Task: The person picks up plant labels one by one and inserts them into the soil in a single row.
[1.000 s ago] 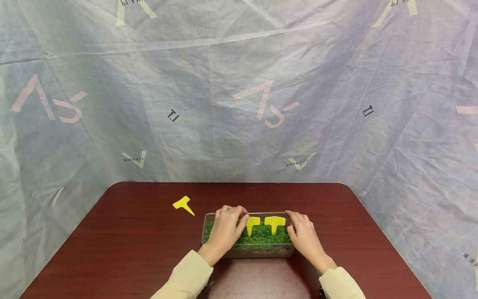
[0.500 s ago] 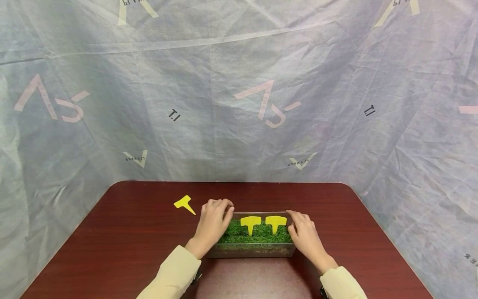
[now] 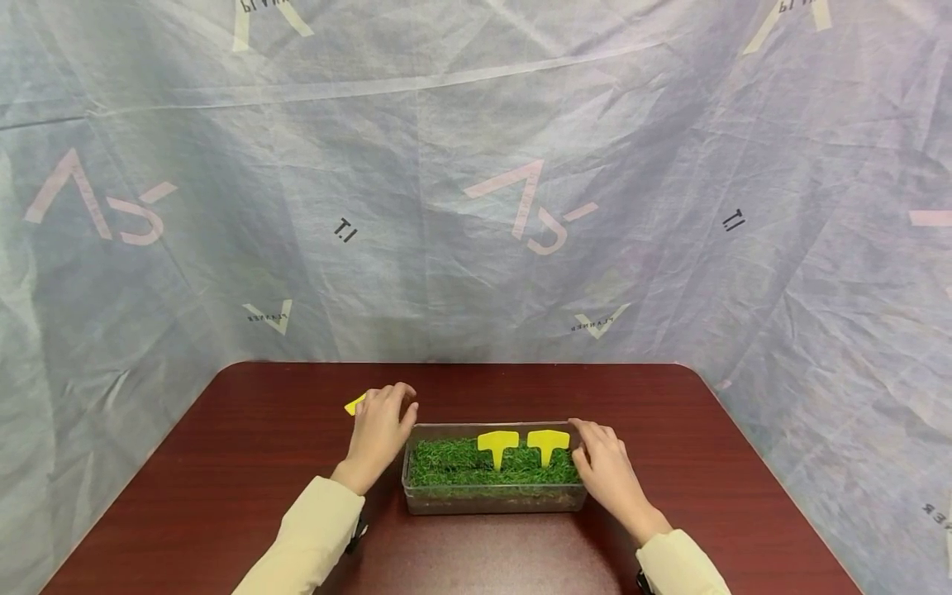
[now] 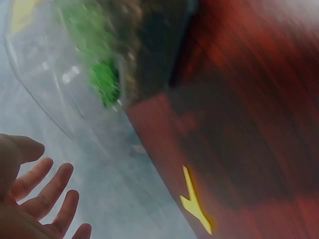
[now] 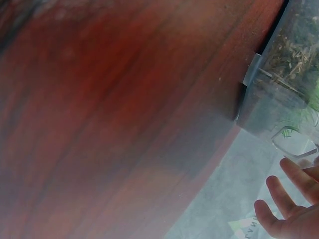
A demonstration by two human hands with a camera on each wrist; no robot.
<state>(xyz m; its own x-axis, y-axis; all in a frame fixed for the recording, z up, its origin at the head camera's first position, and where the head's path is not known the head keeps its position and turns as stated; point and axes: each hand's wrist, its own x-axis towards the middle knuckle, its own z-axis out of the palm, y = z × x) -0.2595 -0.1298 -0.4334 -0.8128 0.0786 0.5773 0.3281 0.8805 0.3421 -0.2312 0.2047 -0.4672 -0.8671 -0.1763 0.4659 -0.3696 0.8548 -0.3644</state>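
A clear plastic box (image 3: 494, 500) of green artificial grass (image 3: 454, 463) stands on the table. Two yellow T-shaped plant labels (image 3: 498, 446) stand upright in the grass, in its middle and right part. My left hand (image 3: 378, 434) is in the air left of the box, holding nothing, fingers apart and loosely bent. Partly hidden behind it in the head view, a third yellow plant label (image 4: 196, 201) lies flat on the table. My right hand (image 3: 611, 473) rests at the box's right end, fingertips by the far corner of the rim; its fingers (image 5: 281, 196) look spread and relaxed.
The dark red wooden table (image 3: 245, 463) has rounded far corners. A grey printed cloth (image 3: 416, 248) hangs behind it and along both sides.
My left hand has moved left from over the grass, past the box's left end, towards the loose label, which it now partly covers. The right hand and the box have stayed put.
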